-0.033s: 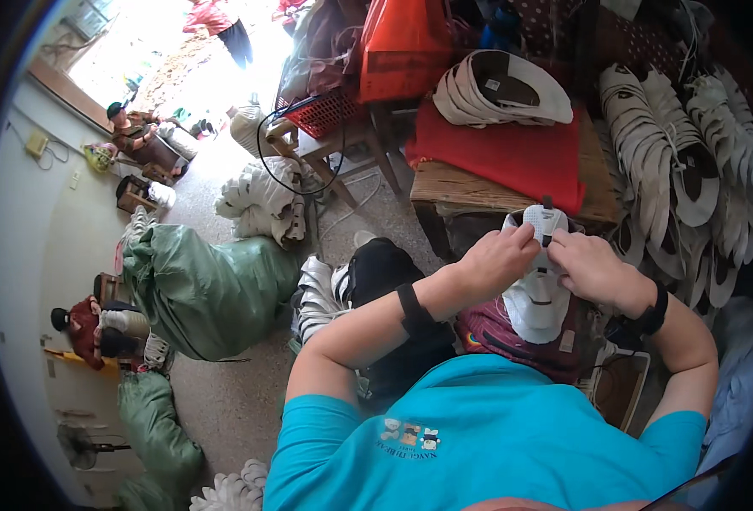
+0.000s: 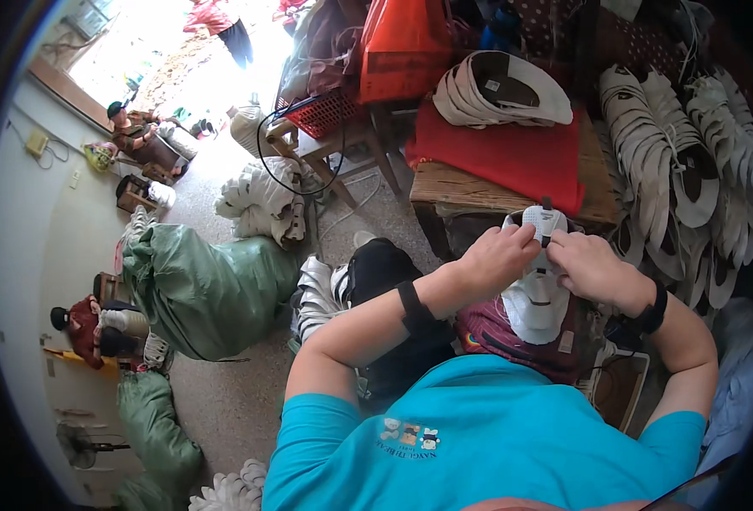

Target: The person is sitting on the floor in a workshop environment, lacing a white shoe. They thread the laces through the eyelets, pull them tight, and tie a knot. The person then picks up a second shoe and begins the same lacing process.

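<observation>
While a wooden bench is partly covered by a red cloth, a maroon cloth is spread nearer the body. On it a white shoe upper is laid, its far part clamped in the pinched fingers of the left hand and right hand, held close together.

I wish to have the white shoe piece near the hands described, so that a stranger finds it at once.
Find the wooden bench bearing a red cloth. Just below it in view, the left hand and right hand hold the white shoe piece over maroon fabric. Unlike the stacked pale pieces on that cloth, this one is hand-held, outside any stack.
</observation>
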A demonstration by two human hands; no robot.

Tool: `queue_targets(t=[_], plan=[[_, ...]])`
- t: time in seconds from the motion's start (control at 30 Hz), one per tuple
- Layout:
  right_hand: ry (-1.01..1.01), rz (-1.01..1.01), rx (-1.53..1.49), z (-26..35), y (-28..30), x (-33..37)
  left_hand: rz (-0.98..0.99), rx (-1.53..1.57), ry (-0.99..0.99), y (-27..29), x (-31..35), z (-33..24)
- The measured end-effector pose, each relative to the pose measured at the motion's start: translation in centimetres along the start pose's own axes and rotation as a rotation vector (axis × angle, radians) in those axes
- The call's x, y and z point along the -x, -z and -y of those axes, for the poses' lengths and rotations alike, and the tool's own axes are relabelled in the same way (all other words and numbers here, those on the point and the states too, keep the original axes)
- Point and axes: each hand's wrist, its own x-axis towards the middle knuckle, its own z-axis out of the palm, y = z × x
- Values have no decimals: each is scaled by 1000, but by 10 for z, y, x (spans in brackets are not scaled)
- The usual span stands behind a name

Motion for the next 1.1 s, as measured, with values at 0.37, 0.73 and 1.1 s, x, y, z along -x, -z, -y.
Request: queue_targets(t=[0.37,0.73,1.1], plan=[[36,129,-87,-12,0,-3,-41,-67,-122,-18,-4,10],[86,103,-172,-21,-2,-3,43,-260,191,-14,-14,-16],[-32,-57,-263,-18,-22,3,-428,701,381,-34,-21,-14]])
